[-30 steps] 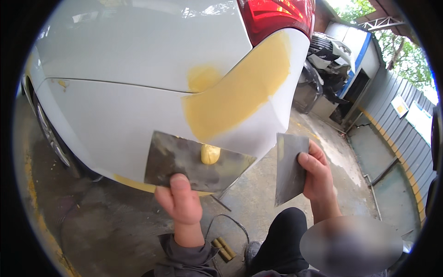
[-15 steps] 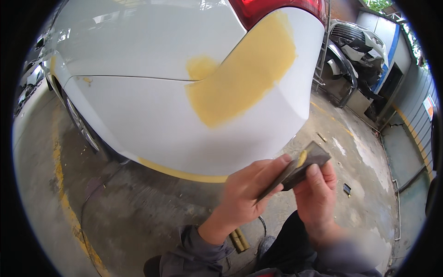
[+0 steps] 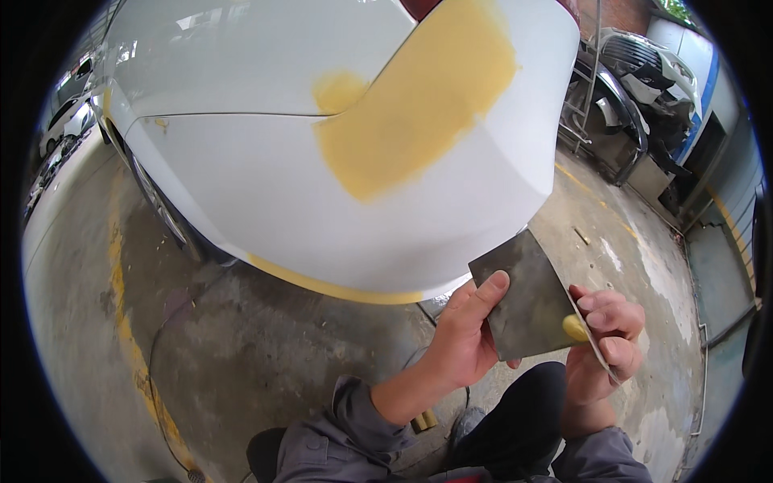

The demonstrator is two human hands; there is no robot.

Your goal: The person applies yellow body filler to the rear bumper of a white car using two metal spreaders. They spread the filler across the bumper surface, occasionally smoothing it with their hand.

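In the lower right of the frame, the person's left hand grips a flat grey metal plate, its thumb pressed along the upper face and its other fingers mostly hidden below. To its right, the right hand clasps a thin scraper, seen almost edge-on, its fingers curled over the far side. A small lump of yellow paste sits where the scraper meets the right part of the plate. Both tools are just below the rounded corner of a white car, which fills the upper middle of the frame. A broad yellow patch covers part of its body at upper centre, and a yellow strip runs along its lower edge. A dark-clad knee shows at bottom centre-right.
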